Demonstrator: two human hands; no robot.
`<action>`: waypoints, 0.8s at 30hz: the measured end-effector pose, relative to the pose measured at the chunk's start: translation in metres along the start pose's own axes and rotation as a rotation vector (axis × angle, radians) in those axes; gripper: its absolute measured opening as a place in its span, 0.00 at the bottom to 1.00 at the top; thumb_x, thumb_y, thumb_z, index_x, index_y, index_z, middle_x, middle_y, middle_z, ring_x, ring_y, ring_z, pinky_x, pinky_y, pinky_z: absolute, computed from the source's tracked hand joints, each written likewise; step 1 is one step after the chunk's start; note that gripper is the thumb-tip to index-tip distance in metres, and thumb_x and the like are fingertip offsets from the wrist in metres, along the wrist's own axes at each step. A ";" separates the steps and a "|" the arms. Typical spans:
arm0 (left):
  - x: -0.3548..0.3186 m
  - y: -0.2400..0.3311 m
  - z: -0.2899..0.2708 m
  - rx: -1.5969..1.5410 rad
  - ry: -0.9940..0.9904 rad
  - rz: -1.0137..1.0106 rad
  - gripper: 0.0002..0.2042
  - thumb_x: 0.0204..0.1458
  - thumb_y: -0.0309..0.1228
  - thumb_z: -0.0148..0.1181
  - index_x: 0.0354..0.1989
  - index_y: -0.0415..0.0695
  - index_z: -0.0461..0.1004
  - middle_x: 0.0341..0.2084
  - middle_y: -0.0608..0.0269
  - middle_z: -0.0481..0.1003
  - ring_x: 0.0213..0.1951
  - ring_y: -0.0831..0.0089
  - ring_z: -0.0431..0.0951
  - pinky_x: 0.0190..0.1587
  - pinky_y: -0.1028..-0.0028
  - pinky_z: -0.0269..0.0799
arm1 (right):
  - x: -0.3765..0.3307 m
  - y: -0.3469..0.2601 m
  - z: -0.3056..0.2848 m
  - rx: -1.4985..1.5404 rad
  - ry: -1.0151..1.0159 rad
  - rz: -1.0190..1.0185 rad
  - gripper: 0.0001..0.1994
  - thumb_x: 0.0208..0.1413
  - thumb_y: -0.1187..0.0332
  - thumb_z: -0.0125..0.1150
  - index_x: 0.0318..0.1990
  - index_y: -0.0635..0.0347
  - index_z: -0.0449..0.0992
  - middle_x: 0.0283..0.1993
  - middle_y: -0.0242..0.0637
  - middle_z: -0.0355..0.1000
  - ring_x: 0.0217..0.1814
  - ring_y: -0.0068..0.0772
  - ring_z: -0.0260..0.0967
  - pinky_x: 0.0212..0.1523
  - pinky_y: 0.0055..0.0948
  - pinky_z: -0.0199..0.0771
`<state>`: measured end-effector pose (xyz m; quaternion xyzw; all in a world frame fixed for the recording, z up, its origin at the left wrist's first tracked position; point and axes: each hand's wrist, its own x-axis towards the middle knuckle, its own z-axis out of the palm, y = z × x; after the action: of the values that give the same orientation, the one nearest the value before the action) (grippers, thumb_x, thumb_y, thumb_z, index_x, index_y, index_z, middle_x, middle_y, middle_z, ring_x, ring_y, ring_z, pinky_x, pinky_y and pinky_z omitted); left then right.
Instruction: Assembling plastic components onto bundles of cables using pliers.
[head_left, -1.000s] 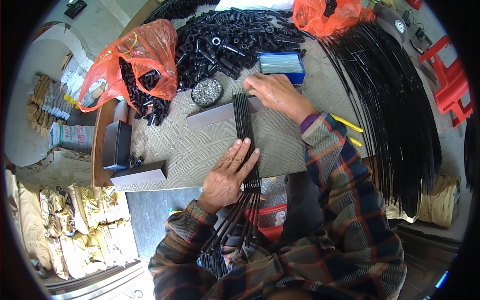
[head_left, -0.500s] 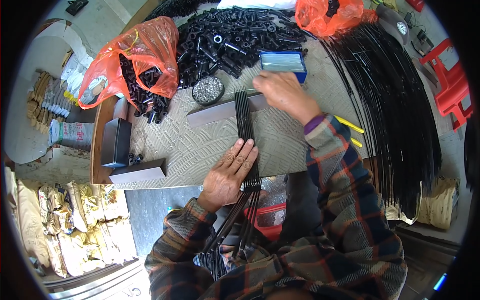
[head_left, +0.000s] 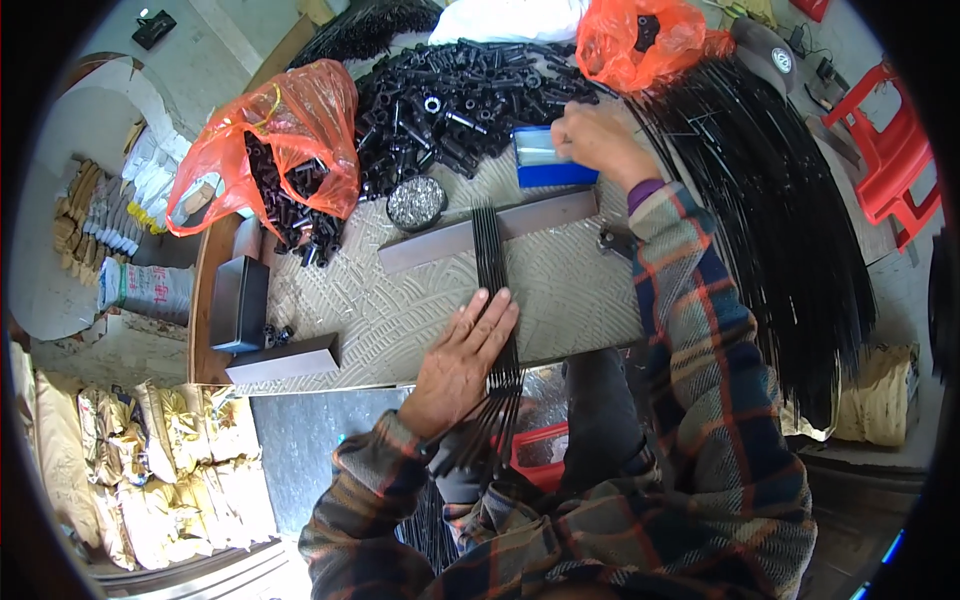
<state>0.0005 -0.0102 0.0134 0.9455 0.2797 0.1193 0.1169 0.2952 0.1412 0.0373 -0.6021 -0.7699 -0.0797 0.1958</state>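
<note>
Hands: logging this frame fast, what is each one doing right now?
Left hand: open, flat, pressing on the black rods.
Right hand: curled at the blue box; whether it grips anything cannot be told.

Open patch: bare patterned bench (head_left: 400,320) between the metal bar (head_left: 490,230) and the near edge, left of the left hand (head_left: 462,360).
Centre line: bundle of thin black rods (head_left: 492,270) crosses the bar and runs off the near edge, splitting left room from right.
Right patch: bare strip of bench right of the rods, below the bar.
Far edge: heap of black tubes (head_left: 460,80), orange bag (head_left: 270,150), round dish of small metal parts (head_left: 416,202), blue box (head_left: 548,160) under the right hand (head_left: 595,140).
Left edge: 2 blocks (head_left: 240,300) near the corner.
Right side: long black rods (head_left: 780,200) fanned alongside.
</note>
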 end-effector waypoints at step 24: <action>-0.006 0.017 0.012 0.060 0.005 0.002 0.52 0.27 0.54 0.68 0.59 0.32 0.53 0.59 0.43 0.53 0.63 0.49 0.50 0.63 0.59 0.47 | -0.104 -0.032 -0.226 0.014 1.566 0.270 0.06 0.50 0.74 0.52 0.36 0.60 0.70 0.22 0.28 0.63 0.24 0.23 0.63 0.31 0.26 0.68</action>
<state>0.0077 -0.0295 0.0065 0.9486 0.2823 0.1134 0.0876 0.3319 -0.0414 0.2048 -0.4579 -0.3294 -0.4507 0.6919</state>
